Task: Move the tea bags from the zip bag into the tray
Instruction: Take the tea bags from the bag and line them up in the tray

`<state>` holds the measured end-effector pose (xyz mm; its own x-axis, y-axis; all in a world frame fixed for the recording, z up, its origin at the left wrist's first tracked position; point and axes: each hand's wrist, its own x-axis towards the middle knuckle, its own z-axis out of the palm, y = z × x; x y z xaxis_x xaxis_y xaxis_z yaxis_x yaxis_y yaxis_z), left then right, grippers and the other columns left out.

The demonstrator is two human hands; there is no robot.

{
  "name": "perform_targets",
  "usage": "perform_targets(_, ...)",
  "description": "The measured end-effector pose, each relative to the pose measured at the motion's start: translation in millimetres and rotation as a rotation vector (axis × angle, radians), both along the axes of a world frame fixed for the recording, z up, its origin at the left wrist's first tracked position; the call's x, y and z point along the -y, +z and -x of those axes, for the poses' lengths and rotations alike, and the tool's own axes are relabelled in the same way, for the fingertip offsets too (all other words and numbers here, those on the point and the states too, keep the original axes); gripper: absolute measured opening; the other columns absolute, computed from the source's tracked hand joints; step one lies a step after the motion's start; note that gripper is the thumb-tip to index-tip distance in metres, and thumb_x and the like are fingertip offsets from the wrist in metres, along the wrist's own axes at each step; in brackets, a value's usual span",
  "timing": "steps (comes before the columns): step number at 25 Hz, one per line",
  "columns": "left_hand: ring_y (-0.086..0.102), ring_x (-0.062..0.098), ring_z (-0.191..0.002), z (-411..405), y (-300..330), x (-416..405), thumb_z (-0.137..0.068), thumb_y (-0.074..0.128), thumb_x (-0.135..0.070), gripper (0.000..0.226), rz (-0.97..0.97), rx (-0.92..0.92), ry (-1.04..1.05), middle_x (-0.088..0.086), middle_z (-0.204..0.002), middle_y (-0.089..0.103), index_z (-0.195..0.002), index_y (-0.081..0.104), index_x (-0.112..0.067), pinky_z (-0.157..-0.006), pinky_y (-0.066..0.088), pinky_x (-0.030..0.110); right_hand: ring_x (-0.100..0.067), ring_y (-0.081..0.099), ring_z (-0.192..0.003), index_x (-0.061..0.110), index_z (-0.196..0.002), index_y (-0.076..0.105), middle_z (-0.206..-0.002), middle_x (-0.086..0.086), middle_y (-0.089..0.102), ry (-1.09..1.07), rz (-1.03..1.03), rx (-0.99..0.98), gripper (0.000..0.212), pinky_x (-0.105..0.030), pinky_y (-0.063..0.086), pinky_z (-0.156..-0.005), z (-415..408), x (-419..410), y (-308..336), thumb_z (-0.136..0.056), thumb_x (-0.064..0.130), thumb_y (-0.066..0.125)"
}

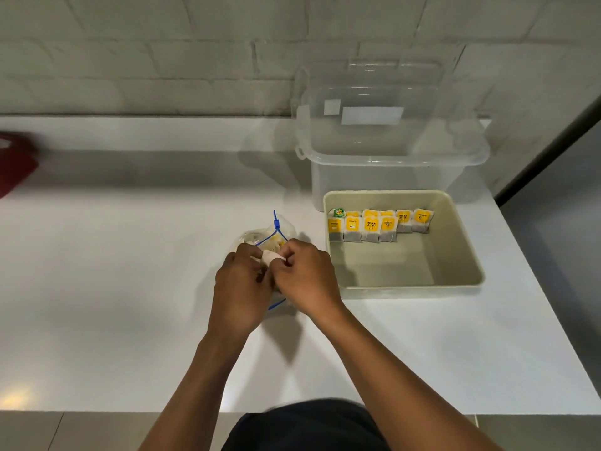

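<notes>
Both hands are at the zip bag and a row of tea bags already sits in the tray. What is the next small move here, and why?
Probably lift the pale tea bag pinched by the right hand clear of the clear blue-zipped plastic bag while the left hand steadies it, then carry it right to the beige rectangular tray. The row of yellow-tagged tea bags fills only the tray's far side.

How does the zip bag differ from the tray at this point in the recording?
The zip bag is clear, soft and crumpled; the tray is beige, rigid and square. Both hands, left hand and right hand, are at the bag; nothing touches the tray. The bag's tea bags are jumbled; the tray's tea bags lie in a row. Both hold tea bags.
</notes>
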<state>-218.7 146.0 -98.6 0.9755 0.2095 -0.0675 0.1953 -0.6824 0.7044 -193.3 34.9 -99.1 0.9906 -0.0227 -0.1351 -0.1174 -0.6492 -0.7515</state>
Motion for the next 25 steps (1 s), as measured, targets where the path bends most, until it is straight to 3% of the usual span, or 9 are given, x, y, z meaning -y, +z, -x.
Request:
perform_targets(3, 0.067, -0.002, -0.083, 5.4, 1.9, 0.1, -0.090, 0.065, -0.014, 0.019, 0.127, 0.055, 0.049, -0.013, -0.092, 0.069, -0.106, 0.058, -0.023, -0.073, 0.047, 0.008, -0.014, 0.065, -0.068, 0.023, -0.075, 0.062, -0.067, 0.009, 0.069, -0.040, -0.151, -0.020, 0.014, -0.036, 0.056, -0.069, 3.1, 2.2, -8.2, -0.082, 0.035, 0.062)
perform_targets(4, 0.066, -0.006, -0.082, 6.9, 3.4, -1.3, -0.091, 0.065, -0.015, 0.019, 0.179, 0.058, 0.071, -0.017, -0.091, 0.070, -0.107, 0.059, -0.024, -0.072, 0.045, 0.004, -0.013, 0.066, -0.068, 0.025, -0.077, 0.065, -0.069, 0.010, 0.070, -0.037, -0.203, -0.020, 0.010, -0.037, 0.057, -0.070, 4.6, 3.3, -10.1, -0.081, 0.034, 0.062)
perform_targets(6, 0.068, -0.005, -0.084, 8.9, 3.8, -4.4, -0.091, 0.066, -0.023, 0.016, 0.309, 0.044, 0.131, -0.018, -0.089, 0.074, -0.106, 0.062, -0.029, -0.080, 0.051, 0.016, -0.009, 0.067, -0.073, 0.029, -0.086, 0.070, -0.077, 0.012, 0.072, 0.031, -0.235, -0.004, 0.008, -0.036, 0.057, -0.073, 7.9, 6.4, -9.8, -0.083, 0.031, 0.063)
perform_targets(9, 0.072, 0.005, -0.085, 8.7, 2.5, -9.1, -0.089, 0.069, -0.030, 0.008, 0.439, -0.009, 0.172, -0.014, -0.089, 0.075, -0.097, 0.069, -0.030, -0.085, 0.057, 0.033, -0.006, 0.065, -0.072, 0.031, -0.104, 0.073, -0.088, 0.012, 0.074, 0.198, -0.160, 0.006, 0.027, -0.028, 0.056, -0.072, 13.4, 10.3, -7.4, -0.088, 0.018, 0.056)
perform_targets(12, 0.070, 0.003, -0.081, 5.6, -1.6, -16.1, -0.090, 0.069, -0.021, 0.007, 0.262, 0.019, 0.154, -0.014, -0.087, 0.075, -0.092, 0.071, -0.027, -0.082, 0.055, 0.024, -0.014, 0.070, -0.077, 0.025, -0.101, 0.075, -0.091, 0.007, 0.075, 0.147, -0.170, -0.021, 0.030, -0.033, 0.058, -0.075, 12.9, 14.3, -9.3, -0.090, 0.009, 0.052)
perform_targets(14, 0.068, 0.005, -0.083, 4.8, -4.2, -19.4, -0.090, 0.067, -0.019, 0.008, 0.038, 0.051, 0.126, -0.014, -0.090, 0.074, -0.092, 0.070, -0.026, -0.072, 0.044, 0.006, -0.025, 0.069, -0.087, 0.019, -0.102, 0.073, -0.094, -0.003, 0.075, 0.124, 0.011, 0.035, 0.027, -0.031, 0.054, -0.077, 7.0, 14.3, -13.4, -0.091, 0.008, 0.050)
perform_targets(15, 0.068, 0.008, -0.083, 5.2, -5.1, -19.1, -0.090, 0.066, -0.018, 0.009, -0.023, 0.059, 0.109, -0.013, -0.090, 0.074, -0.093, 0.070, -0.026, -0.067, 0.039, 0.004, -0.030, 0.067, -0.090, 0.018, -0.104, 0.070, -0.095, -0.007, 0.073, 0.149, 0.134, 0.056, 0.027, -0.029, 0.049, -0.073, 3.3, 12.4, -14.4, -0.091, 0.009, 0.048)
perform_targets(19, 0.070, 0.014, -0.080, 9.7, -6.7, -11.3, -0.089, 0.067, -0.021, 0.013, -0.091, 0.107, 0.099, -0.011, -0.085, 0.075, -0.095, 0.073, -0.031, -0.067, 0.044, 0.022, -0.034, 0.065, -0.097, 0.015, -0.105, 0.064, -0.103, -0.012, 0.068, 0.209, 0.411, 0.051, 0.017, -0.033, 0.047, -0.072, -11.9, -2.5, -16.3, -0.096, 0.013, 0.049)
perform_targets(25, 0.068, 0.018, -0.080, 9.9, -8.0, -21.4, -0.090, 0.066, -0.016, 0.022, -0.144, 0.140, 0.105, -0.006, -0.093, 0.075, -0.100, 0.077, -0.032, -0.066, 0.037, 0.023, -0.032, 0.068, -0.094, 0.020, -0.102, 0.066, -0.102, -0.008, 0.069, 0.216, 0.493, 0.084, 0.020, -0.034, 0.050, -0.072, -22.5, -17.4, -26.6, -0.096, 0.016, 0.047)
